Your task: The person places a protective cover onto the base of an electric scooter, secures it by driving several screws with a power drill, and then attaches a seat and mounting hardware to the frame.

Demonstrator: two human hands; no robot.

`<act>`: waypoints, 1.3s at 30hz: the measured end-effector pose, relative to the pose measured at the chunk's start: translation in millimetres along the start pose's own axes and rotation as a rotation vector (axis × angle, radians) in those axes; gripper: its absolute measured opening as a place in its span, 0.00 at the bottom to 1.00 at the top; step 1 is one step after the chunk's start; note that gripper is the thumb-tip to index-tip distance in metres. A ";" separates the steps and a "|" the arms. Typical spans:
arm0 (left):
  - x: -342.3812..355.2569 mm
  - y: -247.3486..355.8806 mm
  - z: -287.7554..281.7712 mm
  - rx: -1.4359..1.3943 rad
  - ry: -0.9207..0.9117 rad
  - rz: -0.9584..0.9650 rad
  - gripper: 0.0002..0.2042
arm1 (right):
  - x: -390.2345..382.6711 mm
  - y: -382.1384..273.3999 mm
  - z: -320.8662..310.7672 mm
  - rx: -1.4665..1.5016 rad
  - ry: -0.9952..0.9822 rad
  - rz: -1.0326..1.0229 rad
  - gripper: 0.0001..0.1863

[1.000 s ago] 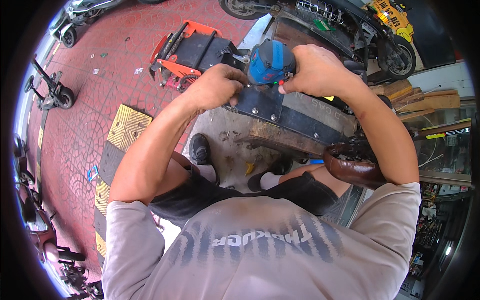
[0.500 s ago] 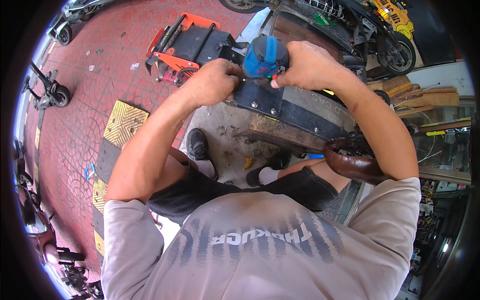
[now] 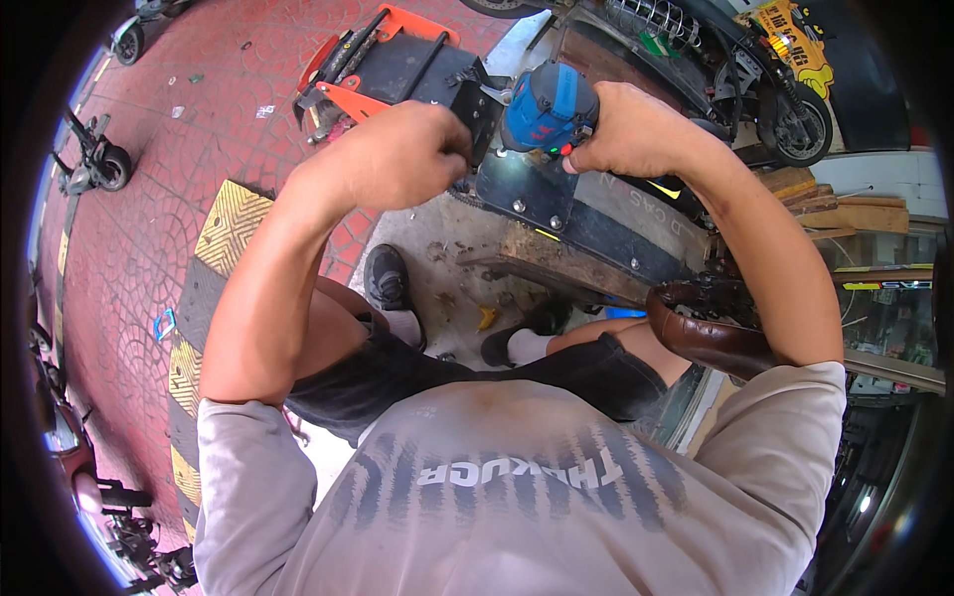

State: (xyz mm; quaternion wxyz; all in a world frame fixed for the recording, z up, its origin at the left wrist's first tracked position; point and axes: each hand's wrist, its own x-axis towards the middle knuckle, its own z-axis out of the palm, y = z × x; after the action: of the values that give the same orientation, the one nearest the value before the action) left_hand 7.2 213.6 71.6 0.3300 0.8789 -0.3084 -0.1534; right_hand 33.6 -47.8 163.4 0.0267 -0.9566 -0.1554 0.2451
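Note:
My right hand (image 3: 636, 129) is wrapped round a blue and black cordless drill (image 3: 553, 104), whose light falls on the metal just below it. Beneath the drill lies a black metal plate (image 3: 522, 189) with shiny bolts, joined to a long dark deck (image 3: 636, 214). My left hand (image 3: 402, 154) is curled closed to the left of the plate, beside a black upright bracket (image 3: 487, 114). Its fingertips are turned away, so I cannot make out what they hold. Past this hand is an orange and black frame (image 3: 397, 70) with a flat dark panel.
A worn wooden support (image 3: 537, 263) is under the deck. A brown seat (image 3: 711, 333) is close to my right forearm. Wood offcuts (image 3: 850, 204) are stacked at the right, and a motorbike wheel (image 3: 800, 124) is behind them. A yellow and black ramp (image 3: 234, 223) lies left.
My left hand has drawn back to the left, away from the drill, uncovering more of the bracket. The drill sits slightly farther right in view, and a bright light spot now shows beneath it.

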 end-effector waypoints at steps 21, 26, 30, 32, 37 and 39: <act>34.8 -95.7 -59.3 -0.308 0.764 -0.259 0.23 | -3.8 -5.5 9.3 0.235 -0.032 0.046 0.22; 37.5 -90.3 -58.7 -0.466 0.632 -0.182 0.21 | 0.1 -2.8 12.7 0.158 0.010 -0.004 0.21; 36.7 -82.5 -60.3 -0.462 0.630 -0.217 0.19 | -0.8 -4.1 12.2 0.222 -0.022 0.036 0.20; 26.9 -79.3 -63.4 -0.506 0.576 -0.221 0.18 | -1.4 -5.4 11.2 0.218 -0.043 0.057 0.19; 26.9 -75.6 -51.4 -0.540 0.667 -0.144 0.16 | 0.5 -3.1 11.6 0.201 -0.050 0.053 0.15; 29.8 -78.0 -50.4 -0.575 0.665 -0.121 0.15 | 1.4 -0.9 15.6 0.218 0.026 -0.044 0.16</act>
State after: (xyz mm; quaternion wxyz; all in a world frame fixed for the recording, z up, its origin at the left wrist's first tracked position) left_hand 88.1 265.1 54.0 0.6328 0.7694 -0.0783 0.0393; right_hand 27.2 -46.9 149.2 0.1381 -0.9475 -0.1482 0.2473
